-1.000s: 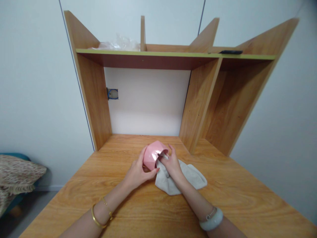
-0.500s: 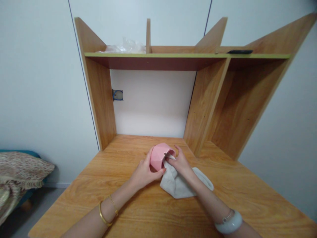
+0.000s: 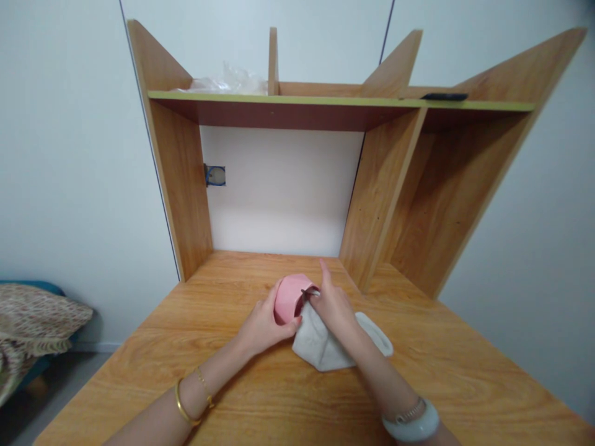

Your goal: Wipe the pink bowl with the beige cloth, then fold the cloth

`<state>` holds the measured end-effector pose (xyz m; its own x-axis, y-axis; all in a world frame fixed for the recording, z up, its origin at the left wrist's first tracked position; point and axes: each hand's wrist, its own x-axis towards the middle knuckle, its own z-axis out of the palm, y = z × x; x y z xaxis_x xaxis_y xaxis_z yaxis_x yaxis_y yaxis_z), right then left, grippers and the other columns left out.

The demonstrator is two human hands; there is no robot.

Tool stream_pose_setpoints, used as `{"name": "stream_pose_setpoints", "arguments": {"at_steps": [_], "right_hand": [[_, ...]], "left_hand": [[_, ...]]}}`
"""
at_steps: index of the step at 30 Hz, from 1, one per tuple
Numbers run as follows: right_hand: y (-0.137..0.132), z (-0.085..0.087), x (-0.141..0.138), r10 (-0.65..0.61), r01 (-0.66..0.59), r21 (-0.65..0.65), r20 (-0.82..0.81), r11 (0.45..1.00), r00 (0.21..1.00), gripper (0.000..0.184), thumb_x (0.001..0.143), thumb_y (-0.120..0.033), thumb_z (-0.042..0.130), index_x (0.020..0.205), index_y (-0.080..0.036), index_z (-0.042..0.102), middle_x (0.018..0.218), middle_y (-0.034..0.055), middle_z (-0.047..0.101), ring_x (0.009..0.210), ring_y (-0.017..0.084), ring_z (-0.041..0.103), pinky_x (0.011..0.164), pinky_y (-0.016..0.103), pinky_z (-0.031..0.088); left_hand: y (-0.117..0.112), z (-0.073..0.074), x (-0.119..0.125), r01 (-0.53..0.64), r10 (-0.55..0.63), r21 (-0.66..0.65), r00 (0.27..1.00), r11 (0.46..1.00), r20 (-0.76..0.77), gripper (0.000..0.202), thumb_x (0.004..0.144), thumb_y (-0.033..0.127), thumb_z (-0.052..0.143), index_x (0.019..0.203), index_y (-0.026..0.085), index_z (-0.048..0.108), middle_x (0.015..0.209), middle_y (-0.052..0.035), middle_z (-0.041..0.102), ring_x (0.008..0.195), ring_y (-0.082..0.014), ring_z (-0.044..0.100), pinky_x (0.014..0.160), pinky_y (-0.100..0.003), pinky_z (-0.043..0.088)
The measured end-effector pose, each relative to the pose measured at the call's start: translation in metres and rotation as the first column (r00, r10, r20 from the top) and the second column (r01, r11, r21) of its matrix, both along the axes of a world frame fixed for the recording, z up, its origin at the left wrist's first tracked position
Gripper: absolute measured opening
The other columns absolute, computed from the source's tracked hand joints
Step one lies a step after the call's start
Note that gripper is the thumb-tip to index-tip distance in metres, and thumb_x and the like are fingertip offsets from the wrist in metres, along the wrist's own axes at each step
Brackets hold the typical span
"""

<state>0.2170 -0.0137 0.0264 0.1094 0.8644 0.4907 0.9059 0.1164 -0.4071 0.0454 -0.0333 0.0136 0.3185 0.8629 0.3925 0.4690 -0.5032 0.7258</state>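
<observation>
Pink and faceted, the pot (image 3: 288, 297) tilts over the wooden desk (image 3: 223, 378) in front of the shelf unit (image 3: 288, 102), with the left hand (image 3: 266, 323) clamped around its outside. Opposite, also in front of the shelf unit, the right hand (image 3: 334, 306) is clamped on the pale grey cloth (image 3: 320, 347) at the pot's mouth, 1 finger pointing up and other fingertips hidden. Crumpled clear plastic (image 3: 232, 82) lies atop the shelf unit's left end, a flat black object (image 3: 444, 96), too edge-on to identify, atop its right.
</observation>
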Motion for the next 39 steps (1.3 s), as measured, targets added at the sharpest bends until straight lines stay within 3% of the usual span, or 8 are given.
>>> {"name": "stream_pose_setpoints", "arguments": {"at_steps": [8,13,19,25,29,32,34,39], "right_hand": [[-0.013,-0.001,0.0,0.007,-0.012,0.044,0.116,0.999,0.993,0.072,0.077,-0.031,0.051,0.139,-0.019,0.017,0.064,0.0049,0.064,0.061,0.024,0.061,0.055,0.028,0.039],[-0.015,-0.005,0.002,0.135,-0.141,0.053,0.095,0.989,0.986,0.069,0.077,-0.029,0.047,0.139,-0.019,0.018,0.069,0.0038,0.065,0.064,0.021,0.061,0.058,0.027,0.041],[-0.01,-0.013,0.002,0.244,-0.242,0.037,-0.18,0.97,0.953,0.07,0.077,-0.03,0.044,0.139,-0.017,0.015,0.059,-0.0011,0.059,0.056,0.019,0.058,0.053,0.025,0.039],[-0.003,-0.017,0.002,0.256,-0.249,0.082,-0.501,0.965,0.826,0.074,0.074,-0.025,0.045,0.139,-0.014,0.012,0.06,-0.0031,0.056,0.048,0.015,0.051,0.05,0.025,0.04],[0.002,-0.02,0.003,0.24,-0.2,0.134,-0.602,0.971,0.762,0.073,0.073,-0.025,0.047,0.138,-0.012,0.016,0.084,0.0054,0.062,0.068,0.018,0.058,0.066,0.031,0.046],[0.004,-0.022,0.003,0.242,-0.178,0.165,-0.616,0.97,0.75,0.071,0.072,-0.025,0.047,0.136,-0.011,0.019,0.103,0.0111,0.059,0.09,0.021,0.057,0.083,0.036,0.042],[0.004,-0.023,0.002,0.24,-0.175,0.165,-0.62,0.971,0.746,0.07,0.072,-0.026,0.047,0.135,-0.011,0.019,0.108,0.0125,0.057,0.098,0.022,0.055,0.089,0.037,0.04],[0.002,-0.03,-0.008,0.285,-0.219,0.182,-0.631,0.959,0.722,0.068,0.073,-0.024,0.045,0.135,-0.01,0.019,0.114,0.0134,0.055,0.107,0.021,0.052,0.093,0.037,0.038]], "left_hand": [[-0.004,0.007,-0.002,0.044,-0.043,-0.009,0.996,0.999,0.081,0.065,0.066,0.025,0.059,0.126,0.014,0.038,0.109,-0.0083,0.06,0.096,-0.0217,0.057,0.085,-0.031,0.046],[-0.003,0.01,-0.009,0.121,-0.119,-0.033,0.991,0.992,0.058,0.06,0.069,0.03,0.059,0.124,0.014,0.043,0.111,-0.0082,0.06,0.095,-0.0215,0.057,0.085,-0.031,0.045],[0.003,0.006,-0.017,0.106,-0.102,-0.043,0.991,0.993,0.092,0.075,0.068,0.045,0.062,0.132,0.016,0.033,0.118,-0.0118,0.054,0.104,-0.0247,0.052,0.089,-0.035,0.042],[0.009,0.001,-0.016,0.26,-0.173,-0.186,0.906,0.948,0.387,0.094,0.07,0.061,0.052,0.138,0.016,0.005,0.078,-0.0031,0.058,0.056,-0.0105,0.055,0.051,-0.021,0.044],[0.01,-0.004,-0.01,0.198,-0.109,-0.209,0.922,0.958,0.371,0.092,0.068,0.057,0.059,0.137,0.023,0.008,0.104,-0.0101,0.055,0.047,-0.0037,0.047,0.044,-0.019,0.04],[0.008,-0.009,-0.005,0.218,-0.145,-0.18,0.926,0.959,0.348,0.089,0.068,0.052,0.062,0.135,0.023,0.011,0.121,-0.0149,0.047,0.056,-0.0065,0.052,0.051,-0.022,0.044],[0.006,-0.011,-0.002,0.25,-0.192,-0.131,0.917,0.959,0.349,0.086,0.067,0.049,0.064,0.133,0.02,0.017,0.123,-0.0148,0.046,0.079,-0.0148,0.058,0.068,-0.028,0.048],[0.001,-0.014,0.003,0.206,-0.17,-0.083,0.932,0.975,0.321,0.073,0.071,0.045,0.061,0.127,0.015,0.025,0.119,-0.0127,0.05,0.107,-0.0224,0.049,0.09,-0.037,0.041]]}}
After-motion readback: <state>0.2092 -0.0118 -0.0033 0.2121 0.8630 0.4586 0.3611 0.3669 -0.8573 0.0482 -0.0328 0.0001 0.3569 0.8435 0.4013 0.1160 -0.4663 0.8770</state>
